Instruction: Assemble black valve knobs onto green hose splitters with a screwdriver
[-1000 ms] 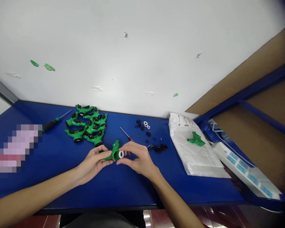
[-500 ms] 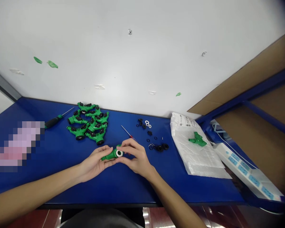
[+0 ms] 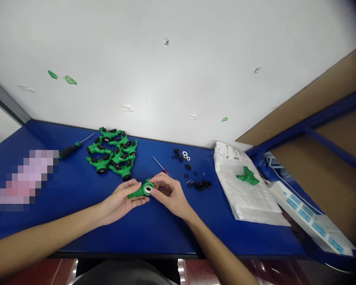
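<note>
My left hand (image 3: 123, 201) is closed around a green plastic hose splitter (image 3: 135, 193) above the front middle of the desk. A white ring washer (image 3: 146, 192) sits at the splitter's round opening, which faces up toward me. My right hand (image 3: 169, 194) is closed at that opening, its thumb on the washer and its fingers at the splitter's far side. Just behind the right hand lies a small screwdriver (image 3: 158, 162) with a red handle, partly covered by the fingers.
Several green splitters with black valves (image 3: 101, 165) lie grouped at back left, beside a larger screwdriver (image 3: 70, 150). Black fittings (image 3: 200, 185), white washers (image 3: 185, 154) and screws lie right of centre. Farther right, a white bag (image 3: 225, 180) bears another green splitter (image 3: 249, 176), near a power strip (image 3: 304, 215).
My right thumb has moved from below the splitter's opening up onto the white washer. The washer looks deeper in the opening. The whole view has shifted slightly.
</note>
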A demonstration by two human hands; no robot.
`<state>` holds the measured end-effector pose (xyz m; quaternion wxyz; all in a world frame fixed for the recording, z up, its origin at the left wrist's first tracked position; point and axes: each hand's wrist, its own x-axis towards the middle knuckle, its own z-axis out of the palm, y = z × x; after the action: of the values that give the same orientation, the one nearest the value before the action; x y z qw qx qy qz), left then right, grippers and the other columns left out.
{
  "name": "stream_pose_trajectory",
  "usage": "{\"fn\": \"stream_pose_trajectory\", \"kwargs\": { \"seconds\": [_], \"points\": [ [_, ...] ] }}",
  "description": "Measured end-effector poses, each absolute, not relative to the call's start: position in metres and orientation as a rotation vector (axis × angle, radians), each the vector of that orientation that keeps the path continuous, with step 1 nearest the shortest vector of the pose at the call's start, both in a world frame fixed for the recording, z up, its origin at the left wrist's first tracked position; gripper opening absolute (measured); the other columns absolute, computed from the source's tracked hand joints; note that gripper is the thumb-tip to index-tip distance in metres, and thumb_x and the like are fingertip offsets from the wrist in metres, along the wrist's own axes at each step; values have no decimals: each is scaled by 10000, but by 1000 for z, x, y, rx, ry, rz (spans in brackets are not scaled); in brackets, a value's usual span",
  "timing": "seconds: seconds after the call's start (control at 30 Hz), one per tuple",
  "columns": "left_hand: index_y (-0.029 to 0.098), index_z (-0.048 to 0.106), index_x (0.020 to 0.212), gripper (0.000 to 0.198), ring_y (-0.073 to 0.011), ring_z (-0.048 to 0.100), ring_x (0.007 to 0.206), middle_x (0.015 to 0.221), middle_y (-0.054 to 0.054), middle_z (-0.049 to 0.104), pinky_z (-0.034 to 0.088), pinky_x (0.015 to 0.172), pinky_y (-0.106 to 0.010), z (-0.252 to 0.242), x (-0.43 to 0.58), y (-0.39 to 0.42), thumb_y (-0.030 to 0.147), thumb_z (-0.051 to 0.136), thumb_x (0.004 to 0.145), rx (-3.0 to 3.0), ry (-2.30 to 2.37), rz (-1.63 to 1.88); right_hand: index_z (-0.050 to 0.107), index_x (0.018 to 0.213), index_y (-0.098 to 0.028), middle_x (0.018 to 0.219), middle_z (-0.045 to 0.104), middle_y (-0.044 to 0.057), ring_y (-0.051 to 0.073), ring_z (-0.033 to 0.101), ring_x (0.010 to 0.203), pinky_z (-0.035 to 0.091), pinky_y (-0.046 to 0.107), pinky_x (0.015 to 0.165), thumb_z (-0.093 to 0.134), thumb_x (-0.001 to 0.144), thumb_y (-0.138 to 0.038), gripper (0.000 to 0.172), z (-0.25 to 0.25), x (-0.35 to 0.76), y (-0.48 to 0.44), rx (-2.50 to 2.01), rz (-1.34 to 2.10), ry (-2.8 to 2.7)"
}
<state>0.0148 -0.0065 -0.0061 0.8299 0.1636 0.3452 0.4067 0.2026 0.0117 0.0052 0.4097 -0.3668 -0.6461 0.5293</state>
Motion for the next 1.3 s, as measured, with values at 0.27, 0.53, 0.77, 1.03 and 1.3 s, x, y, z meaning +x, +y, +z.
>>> {"fn": "stream_pose_trajectory", "kwargs": {
  "seconds": [0.27, 0.53, 0.77, 1.03, 1.3],
  "points": [
    [166, 573, 725, 227, -164, 721, 751, 791, -31, 727, 575, 755, -263, -7, 16, -6, 253, 775, 780, 380, 750, 838, 666, 955, -204, 834, 535, 9, 119, 521, 693, 487, 255, 615, 718, 807, -369, 228, 10, 205, 11, -924, 1426, -1634],
    [177, 526, 731, 248, -143, 698, 702, 714, -15, 704, 555, 702, -244, -5, 16, -10, 290, 724, 831, 511, 761, 819, 597, 941, -194, 796, 497, -24, 95, 515, 650, 475, 246, 619, 715, 814, -356, 237, 4, 206, 11, -886, 1616, -1547],
    [185, 489, 758, 234, -148, 690, 714, 746, -27, 708, 533, 692, -263, -7, 16, -12, 285, 659, 884, 645, 728, 823, 632, 882, -183, 753, 482, -34, 75, 510, 561, 439, 226, 514, 759, 767, -385, 265, 0, 204, 15, -859, 1702, -1455],
    [187, 450, 757, 265, -140, 660, 691, 739, -7, 687, 500, 644, -264, -10, 14, -13, 276, 671, 874, 741, 706, 824, 626, 813, -172, 768, 446, -46, 51, 493, 555, 452, 206, 515, 791, 738, -316, 231, -5, 203, 15, -825, 1685, -1449],
    [183, 467, 781, 249, -147, 650, 720, 772, -16, 690, 495, 652, -276, -7, 14, -13, 291, 670, 876, 766, 680, 831, 694, 894, -173, 883, 558, 2, 67, 571, 583, 494, 225, 523, 778, 764, -313, 209, 1, 211, 19, -720, 1735, -1428]
  ]
}}
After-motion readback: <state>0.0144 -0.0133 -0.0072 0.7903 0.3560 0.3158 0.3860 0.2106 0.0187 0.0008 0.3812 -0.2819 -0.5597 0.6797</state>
